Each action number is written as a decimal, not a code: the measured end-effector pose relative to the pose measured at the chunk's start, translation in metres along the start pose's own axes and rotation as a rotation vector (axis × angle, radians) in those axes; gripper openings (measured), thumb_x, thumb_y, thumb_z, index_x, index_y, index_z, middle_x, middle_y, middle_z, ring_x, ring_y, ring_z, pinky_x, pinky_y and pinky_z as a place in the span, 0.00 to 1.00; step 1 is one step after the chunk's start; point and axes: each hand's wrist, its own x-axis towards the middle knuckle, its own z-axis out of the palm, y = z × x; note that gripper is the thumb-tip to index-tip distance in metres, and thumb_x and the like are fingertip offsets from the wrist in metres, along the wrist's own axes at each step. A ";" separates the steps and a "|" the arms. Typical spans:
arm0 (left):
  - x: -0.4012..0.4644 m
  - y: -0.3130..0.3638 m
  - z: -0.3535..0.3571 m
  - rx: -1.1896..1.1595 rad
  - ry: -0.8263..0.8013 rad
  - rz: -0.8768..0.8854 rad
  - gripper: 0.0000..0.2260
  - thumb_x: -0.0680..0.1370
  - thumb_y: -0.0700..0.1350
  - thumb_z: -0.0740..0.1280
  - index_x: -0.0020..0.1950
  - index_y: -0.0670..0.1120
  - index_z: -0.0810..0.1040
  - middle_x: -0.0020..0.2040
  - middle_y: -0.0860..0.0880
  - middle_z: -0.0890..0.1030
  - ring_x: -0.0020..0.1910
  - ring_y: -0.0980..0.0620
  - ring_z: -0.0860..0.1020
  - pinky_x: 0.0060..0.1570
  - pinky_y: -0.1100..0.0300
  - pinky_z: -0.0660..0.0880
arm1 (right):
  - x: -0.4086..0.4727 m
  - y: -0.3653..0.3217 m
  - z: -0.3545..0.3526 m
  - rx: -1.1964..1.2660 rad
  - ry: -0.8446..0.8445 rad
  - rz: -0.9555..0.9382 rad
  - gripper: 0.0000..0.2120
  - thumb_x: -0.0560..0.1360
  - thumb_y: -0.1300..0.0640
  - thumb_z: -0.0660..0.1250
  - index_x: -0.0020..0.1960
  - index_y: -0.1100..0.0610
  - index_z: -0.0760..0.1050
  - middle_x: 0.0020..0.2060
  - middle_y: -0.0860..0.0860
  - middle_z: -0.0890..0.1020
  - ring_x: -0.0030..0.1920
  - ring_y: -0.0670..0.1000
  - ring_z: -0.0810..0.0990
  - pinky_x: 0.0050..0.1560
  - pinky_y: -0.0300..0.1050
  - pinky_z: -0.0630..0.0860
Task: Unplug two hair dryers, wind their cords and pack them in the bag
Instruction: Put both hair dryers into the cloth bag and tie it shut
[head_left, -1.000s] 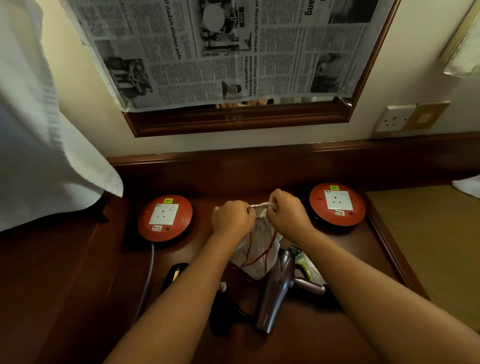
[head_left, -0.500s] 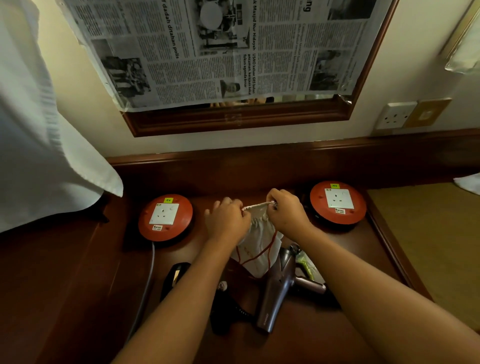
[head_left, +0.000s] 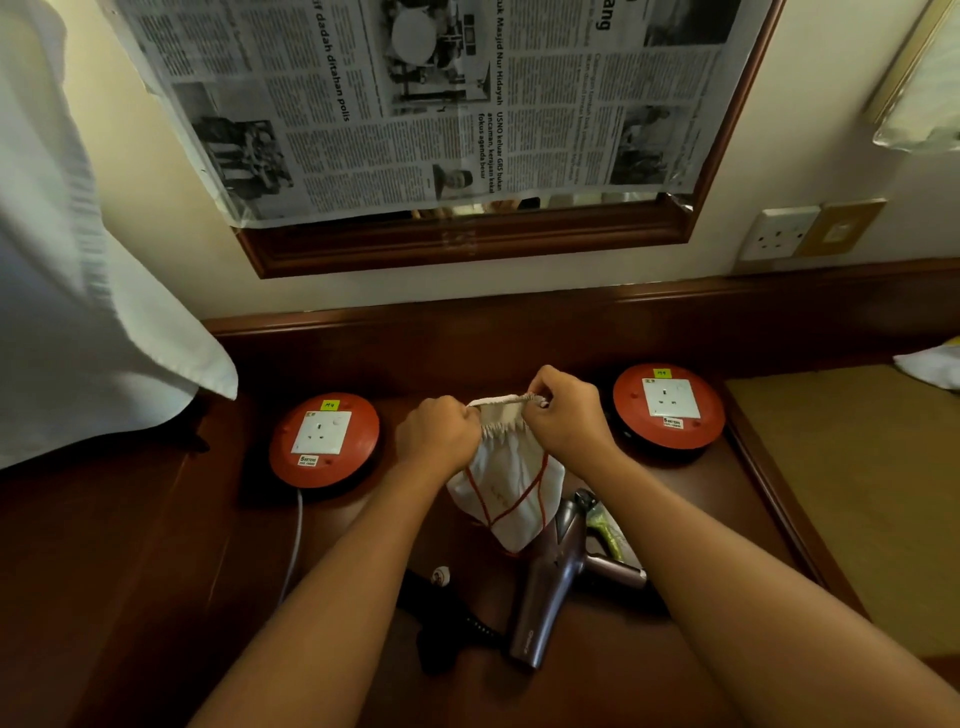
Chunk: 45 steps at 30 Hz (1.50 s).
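White drawstring bag (head_left: 506, 480) held up by its gathered mouth, left hand (head_left: 438, 435) and right hand (head_left: 566, 415) each closed in a grip on it, brown hair dryer (head_left: 550, 582) laid on the wooden surface (head_left: 675, 519) beneath, black hair dryer (head_left: 441, 618) beside it.

The black-and-white newspaper sheet (head_left: 415, 98) hung over the wood-framed mirror carries sideways headlines reading "dadah ditahan polis", "Masjid Nur Hidayah" and "USNO keluar GRS bukan ancaman, kerajaan kekal fokus agenda besar". The left round red socket reel (head_left: 324, 440) and the right round red socket reel (head_left: 668, 405) each bear a white sticker reading "5 METERS". Their small yellow tags are too small to read.
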 end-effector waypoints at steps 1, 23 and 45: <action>0.001 -0.003 0.000 -0.017 0.008 -0.032 0.17 0.80 0.49 0.57 0.33 0.45 0.72 0.33 0.47 0.73 0.35 0.46 0.73 0.35 0.56 0.66 | 0.001 0.000 -0.001 -0.004 0.000 0.001 0.04 0.71 0.65 0.63 0.41 0.58 0.74 0.38 0.54 0.77 0.38 0.54 0.76 0.33 0.44 0.72; 0.006 0.010 -0.011 0.055 0.112 0.219 0.14 0.81 0.49 0.57 0.36 0.49 0.71 0.35 0.50 0.72 0.37 0.49 0.71 0.37 0.56 0.65 | 0.012 -0.002 -0.012 -0.212 -0.102 -0.130 0.04 0.73 0.64 0.63 0.46 0.58 0.74 0.43 0.51 0.74 0.42 0.53 0.74 0.37 0.40 0.70; 0.014 -0.007 -0.016 -0.054 0.109 0.179 0.07 0.80 0.45 0.60 0.48 0.45 0.76 0.44 0.46 0.80 0.42 0.47 0.77 0.39 0.53 0.75 | 0.018 -0.021 -0.015 -0.357 -0.142 -0.178 0.07 0.77 0.54 0.61 0.49 0.56 0.76 0.41 0.52 0.77 0.40 0.54 0.76 0.39 0.50 0.76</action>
